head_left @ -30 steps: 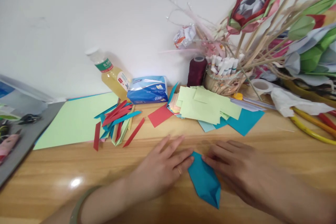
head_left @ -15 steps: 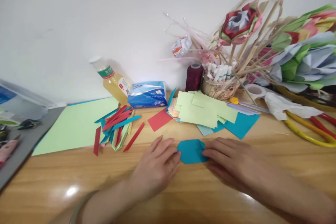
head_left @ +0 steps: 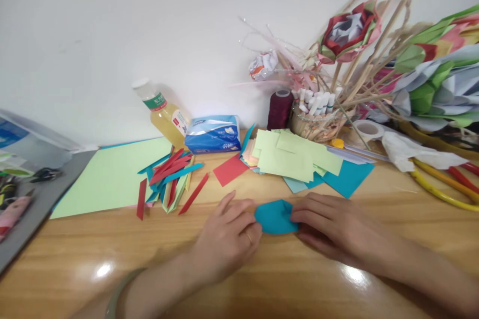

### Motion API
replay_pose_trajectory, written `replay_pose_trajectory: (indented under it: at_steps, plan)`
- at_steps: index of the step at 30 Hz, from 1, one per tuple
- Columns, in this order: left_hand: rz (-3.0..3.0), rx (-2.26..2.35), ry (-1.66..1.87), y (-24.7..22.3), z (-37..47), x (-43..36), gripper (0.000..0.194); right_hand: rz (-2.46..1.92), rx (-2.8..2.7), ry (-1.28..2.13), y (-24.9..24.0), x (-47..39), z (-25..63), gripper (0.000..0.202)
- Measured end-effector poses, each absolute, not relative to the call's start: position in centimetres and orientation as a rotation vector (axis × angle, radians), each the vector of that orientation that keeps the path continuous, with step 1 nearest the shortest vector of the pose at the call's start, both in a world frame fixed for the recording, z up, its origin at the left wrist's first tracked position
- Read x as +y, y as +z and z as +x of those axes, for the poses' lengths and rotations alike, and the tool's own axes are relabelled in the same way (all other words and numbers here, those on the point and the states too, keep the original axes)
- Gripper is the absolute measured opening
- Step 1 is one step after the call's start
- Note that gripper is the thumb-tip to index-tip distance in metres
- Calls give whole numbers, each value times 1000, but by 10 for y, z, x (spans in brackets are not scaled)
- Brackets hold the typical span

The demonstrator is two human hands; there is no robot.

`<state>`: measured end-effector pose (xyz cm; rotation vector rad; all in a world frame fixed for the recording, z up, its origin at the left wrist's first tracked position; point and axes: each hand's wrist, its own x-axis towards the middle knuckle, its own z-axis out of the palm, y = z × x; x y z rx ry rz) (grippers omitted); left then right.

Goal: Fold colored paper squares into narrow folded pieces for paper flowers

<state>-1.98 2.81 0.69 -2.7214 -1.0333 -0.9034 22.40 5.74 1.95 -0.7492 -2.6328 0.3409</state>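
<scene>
A blue piece of paper with folded corners lies between my two hands, near the middle of the table. My left hand wears a ring and pinches the paper's left edge, its index finger raised. Against the right edge, my right hand has its fingers closed on a folded corner, and its thumb is partly hidden beneath. Behind the hands lie a red paper square and a loose pile of pale green paper pieces.
Folded paper strips lie left of my hands, beside green sheets. At the back stand a bottle, a tissue pack, a thread spool and a basket. Yellow-handled scissors lie at right.
The blue paper now looks bent, its outline rounder, and the fold at its right corner has shifted. My left fingers have closed further over its left edge. The view has shifted slightly.
</scene>
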Motion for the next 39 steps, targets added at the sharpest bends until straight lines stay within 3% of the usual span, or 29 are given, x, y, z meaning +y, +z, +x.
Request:
replay_pose_trajectory:
  at_steps: [7, 12, 20, 39]
  plan:
    - [-2842, -1331, -998, 12, -19, 28, 14, -744, -2518, 350, 9, 59, 225, 14]
    - [-2859, -1469, -988, 11, -16, 26, 6, -940, -2445, 578, 8, 58, 223, 14]
    - [-2926, -1652, -1116, 12, -12, 31, 8, -1124, -2326, 746, 14, 55, 213, 17]
    - [-2949, -1863, -1310, 9, -11, 33, 10, -1242, -2401, 657, 9, 53, 213, 13]
